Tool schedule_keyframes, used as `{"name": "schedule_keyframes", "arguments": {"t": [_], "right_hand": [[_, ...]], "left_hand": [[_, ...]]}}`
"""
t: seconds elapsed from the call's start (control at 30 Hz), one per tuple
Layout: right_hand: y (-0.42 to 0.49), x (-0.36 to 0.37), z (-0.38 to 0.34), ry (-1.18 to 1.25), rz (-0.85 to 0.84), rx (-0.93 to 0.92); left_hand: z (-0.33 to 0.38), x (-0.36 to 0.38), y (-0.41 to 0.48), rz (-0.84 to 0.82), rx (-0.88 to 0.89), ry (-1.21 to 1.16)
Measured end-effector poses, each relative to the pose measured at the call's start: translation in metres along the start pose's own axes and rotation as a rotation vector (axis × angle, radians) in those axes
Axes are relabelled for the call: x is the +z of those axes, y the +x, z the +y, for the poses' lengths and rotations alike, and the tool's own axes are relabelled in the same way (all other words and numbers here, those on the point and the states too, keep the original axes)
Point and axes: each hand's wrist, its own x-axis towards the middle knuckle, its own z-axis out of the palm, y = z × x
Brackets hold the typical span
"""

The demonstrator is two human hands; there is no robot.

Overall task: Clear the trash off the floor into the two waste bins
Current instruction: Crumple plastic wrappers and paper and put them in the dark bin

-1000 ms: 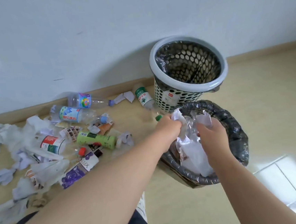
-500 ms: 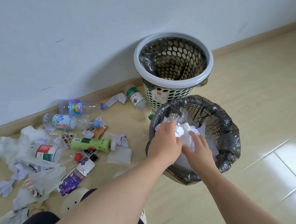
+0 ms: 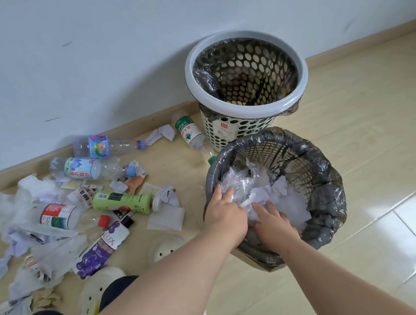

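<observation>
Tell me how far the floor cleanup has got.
Early stage. Done: a wad of paper and plastic film sits in the dark-lined bin. In hand: the left hand and right hand press on that wad. Left: the white-rimmed bin looks empty, and bottles, including the green bottle and purple bottle, plus tissues, litter the floor.

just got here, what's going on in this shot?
A person is clearing floor trash. Both hands, the left hand and the right hand, are inside the dark-lined basket, pressing down a wad of crumpled paper and clear plastic. The white perforated bin behind it looks empty apart from its liner. Plenty remains on the floor to the left: a green bottle, a purple LUX bottle, clear water bottles and loose tissue.
</observation>
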Motion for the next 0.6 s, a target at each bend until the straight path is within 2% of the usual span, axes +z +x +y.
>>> {"name": "schedule_keyframes", "arguments": {"t": [0.17, 0.27, 0.47, 0.6], "right_hand": [[0.019, 0.008, 0.005, -0.002, -0.085, 0.018], [0.028, 0.01, 0.005, -0.014, -0.116, 0.051], [0.029, 0.0, -0.003, -0.004, -0.127, -0.004], [0.011, -0.012, -0.007, 0.042, -0.029, 0.031]], "left_hand": [[0.003, 0.003, 0.014, -0.132, 0.031, 0.081], [0.003, 0.004, 0.021, -0.151, 0.028, 0.081], [0.0, 0.004, 0.01, 0.107, -0.002, -0.065], [-0.01, -0.003, -0.014, 0.135, 0.031, -0.131]]}}
